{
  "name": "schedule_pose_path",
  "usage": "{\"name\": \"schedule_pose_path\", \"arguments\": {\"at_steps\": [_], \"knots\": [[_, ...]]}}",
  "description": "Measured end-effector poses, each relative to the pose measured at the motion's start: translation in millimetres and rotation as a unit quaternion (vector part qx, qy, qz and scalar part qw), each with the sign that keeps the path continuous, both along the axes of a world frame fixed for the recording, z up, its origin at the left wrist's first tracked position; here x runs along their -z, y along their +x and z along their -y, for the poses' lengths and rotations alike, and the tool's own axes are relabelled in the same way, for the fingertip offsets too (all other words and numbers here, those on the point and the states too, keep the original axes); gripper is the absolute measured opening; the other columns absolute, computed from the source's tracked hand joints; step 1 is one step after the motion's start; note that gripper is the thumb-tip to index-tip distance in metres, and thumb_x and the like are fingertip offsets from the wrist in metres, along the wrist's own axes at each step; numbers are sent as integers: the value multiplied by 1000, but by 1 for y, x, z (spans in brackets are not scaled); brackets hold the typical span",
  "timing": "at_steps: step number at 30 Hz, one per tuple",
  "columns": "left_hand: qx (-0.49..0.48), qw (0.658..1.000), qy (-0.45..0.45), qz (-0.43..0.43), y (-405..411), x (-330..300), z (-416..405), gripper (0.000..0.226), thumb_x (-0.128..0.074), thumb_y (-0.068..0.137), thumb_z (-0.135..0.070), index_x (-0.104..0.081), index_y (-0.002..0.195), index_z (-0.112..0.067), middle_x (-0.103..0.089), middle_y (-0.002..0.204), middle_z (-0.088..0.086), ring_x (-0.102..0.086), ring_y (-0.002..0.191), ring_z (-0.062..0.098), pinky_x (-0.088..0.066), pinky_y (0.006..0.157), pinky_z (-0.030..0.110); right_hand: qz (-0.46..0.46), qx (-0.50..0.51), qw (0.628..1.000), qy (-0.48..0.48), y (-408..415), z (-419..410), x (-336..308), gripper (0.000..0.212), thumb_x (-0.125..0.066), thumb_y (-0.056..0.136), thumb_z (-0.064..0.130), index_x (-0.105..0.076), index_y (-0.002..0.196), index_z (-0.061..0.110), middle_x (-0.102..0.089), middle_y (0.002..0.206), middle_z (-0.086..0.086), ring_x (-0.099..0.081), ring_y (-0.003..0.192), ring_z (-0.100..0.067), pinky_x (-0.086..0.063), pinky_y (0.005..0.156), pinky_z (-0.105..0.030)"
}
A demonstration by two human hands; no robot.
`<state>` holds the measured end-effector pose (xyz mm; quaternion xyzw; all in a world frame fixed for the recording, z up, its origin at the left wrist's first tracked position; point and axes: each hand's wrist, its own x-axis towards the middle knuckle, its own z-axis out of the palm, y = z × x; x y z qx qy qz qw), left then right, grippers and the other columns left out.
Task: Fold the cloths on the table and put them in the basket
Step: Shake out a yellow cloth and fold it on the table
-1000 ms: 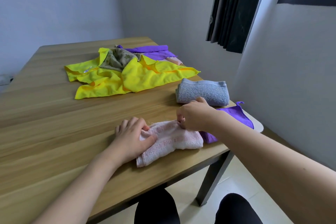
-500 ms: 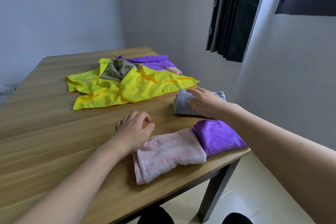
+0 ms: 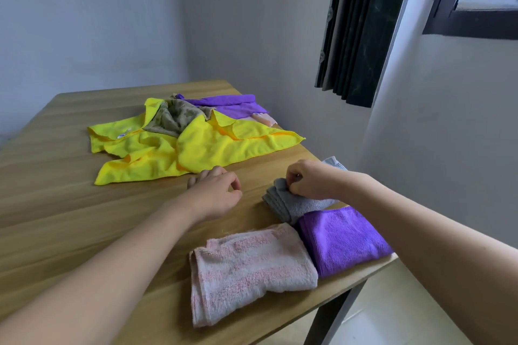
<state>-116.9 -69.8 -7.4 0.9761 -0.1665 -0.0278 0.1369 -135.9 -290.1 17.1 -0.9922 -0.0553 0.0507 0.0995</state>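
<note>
Your table (image 3: 70, 204) at lower left is wood-grain with a smooth, slightly satiny finish, and the leg (image 3: 333, 316) at the bottom right looks like dark matt metal. The pink towel (image 3: 246, 269) at lower center is fuzzy, loopy terry, the grey cloth (image 3: 291, 204) right of center is soft and napped, and the purple cloth (image 3: 342, 238) beside it has a fine ribbed microfiber look. The yellow cloth (image 3: 196, 148) in the middle is smooth, thin and matt, and the curtain (image 3: 361, 25) at upper right is dark fabric with a faint sheen.
</note>
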Motion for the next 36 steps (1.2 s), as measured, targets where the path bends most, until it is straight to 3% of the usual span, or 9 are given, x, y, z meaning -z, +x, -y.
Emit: {"name": "schedule_pose_path", "arguments": {"at_steps": [7, 11, 14, 17, 24, 26, 29, 32, 36], "knots": [[-17, 999, -17, 24, 29, -14, -18, 27, -47, 92, -34, -53, 117, -28, -42, 135, 0, -34, 129, 23, -31, 106, 38, 52, -40, 998, 19, 31, -34, -36, 27, -54, 90, 23, -62, 116, 19, -57, 122, -1, -52, 110, -21, -44, 87, -31], [-37, 997, -61, 22, 62, -14, -37, 29, -52, 91, -27, -54, 120, -23, -46, 133, 2, -43, 122, 23, -39, 98, 32, 34, -33, 999, 7, 78, -49, -34, 36, -53, 89, 26, -54, 125, 24, -48, 136, -1, -49, 118, -22, -45, 95, -35], [-42, 995, -83, 27, 93, -10, -43, 29, -50, 91, -22, -55, 119, -22, -49, 132, 0, -51, 112, 21, -41, 85, 28, 14, -5, 1000, -25, 118, -49, -27, 47, -53, 88, 24, -46, 134, 27, -27, 154, -2, -40, 130, -25, -38, 89, -25], [-24, 997, -63, 49, 131, -8, -34, 30, -46, 91, -20, -52, 120, -24, -48, 132, -2, -49, 115, 20, -44, 92, 32, -3, 50, 999, -21, 150, -36, -20, 62, -47, 92, 14, -26, 149, 25, -33, 152, -2, -50, 116, -25, -37, 78, -22], [4, 990, -10, 137, 234, -2, 20, 51, -46, 86, -12, -38, 135, -26, -43, 131, 7, -48, 117, 32, -45, 88, 40, -57, 204, 975, -64, 215, 16, 15, 58, -48, 88, 20, -28, 140, 5, -47, 134, -17, -48, 108, -31, -39, 85, -37], [-10, 987, 61, 147, 248, 4, 32, 49, -46, 86, -11, -43, 133, -26, -45, 128, 8, -48, 116, 33, -43, 89, 40, -104, 182, 976, -56, 225, 24, 12, 43, -56, 90, 21, -43, 127, 5, -52, 126, -17, -44, 97, -26, -36, 82, -35], [2, 973, 159, 166, 253, 15, 41, 36, -44, 88, -10, -56, 120, -21, -48, 122, 8, -50, 115, 30, -44, 89, 39, -108, 166, 977, -77, 231, 30, 11, 39, -58, 90, 29, -53, 125, 13, -47, 134, -16, -46, 120, -32, -37, 97, -40], [-6, 977, 82, 196, 248, 10, 40, 21, -42, 91, -13, -56, 106, -19, -54, 113, 6, -57, 106, 30, -42, 74, 35, -84, 183, 976, -84, 230, 31, 23, 61, -54, 91, 35, -36, 143, 9, -24, 152, -18, -26, 139, -38, -27, 111, -46], [-33, 967, -171, 188, 226, -30, 49, 8, -46, 92, -18, -48, 85, -17, -63, 95, 10, -60, 91, 34, -45, 70, 37, -41, 155, 986, -51, 215, 17, 30, 53, -50, 93, 22, -27, 138, 8, -48, 125, -14, -48, 109, -30, -42, 89, -38]]}}
